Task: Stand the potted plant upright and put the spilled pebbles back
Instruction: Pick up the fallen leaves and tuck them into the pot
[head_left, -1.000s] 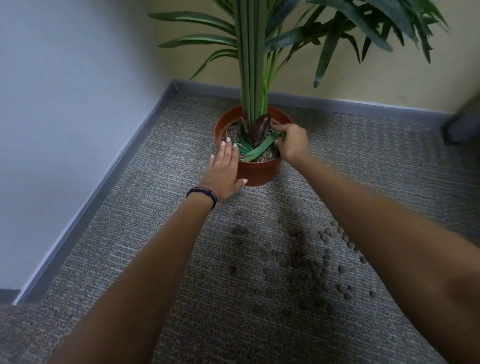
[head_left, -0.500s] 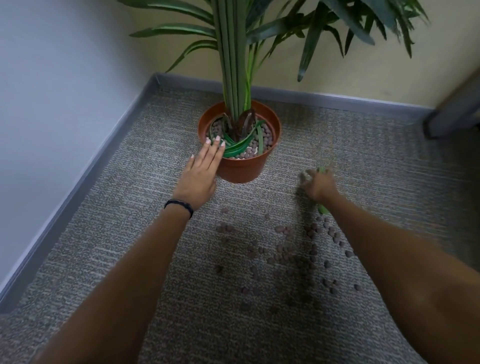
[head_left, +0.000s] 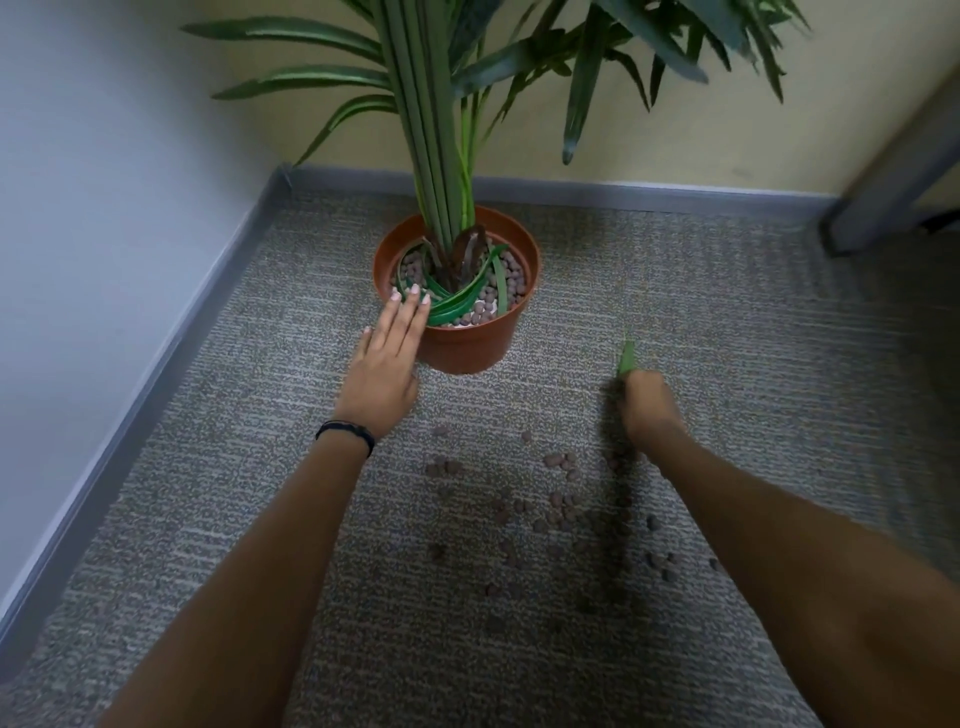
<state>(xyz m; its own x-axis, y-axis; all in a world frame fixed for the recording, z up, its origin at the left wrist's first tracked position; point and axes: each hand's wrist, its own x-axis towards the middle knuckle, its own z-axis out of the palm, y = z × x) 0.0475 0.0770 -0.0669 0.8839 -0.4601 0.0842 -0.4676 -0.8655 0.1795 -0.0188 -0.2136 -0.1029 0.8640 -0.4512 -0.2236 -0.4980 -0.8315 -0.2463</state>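
Note:
The potted plant stands upright in its terracotta pot in the carpeted corner. Brown pebbles and curled green leaves fill the top of the pot. My left hand lies flat against the pot's near-left side, fingers straight, fingertips over the rim. My right hand is low on the carpet to the right of the pot, blurred, closed around a green leaf piece that sticks out past the knuckles. Spilled pebbles lie scattered on the carpet between my forearms.
A white wall with a grey baseboard runs along the left. A yellow wall closes the back. A slanted grey post stands at the right. Long leaves hang overhead. Grey carpet stretches right of the pot.
My right hand left the pot's rim with a green leaf and dropped down to the carpet on the right. My left hand stayed against the pot.

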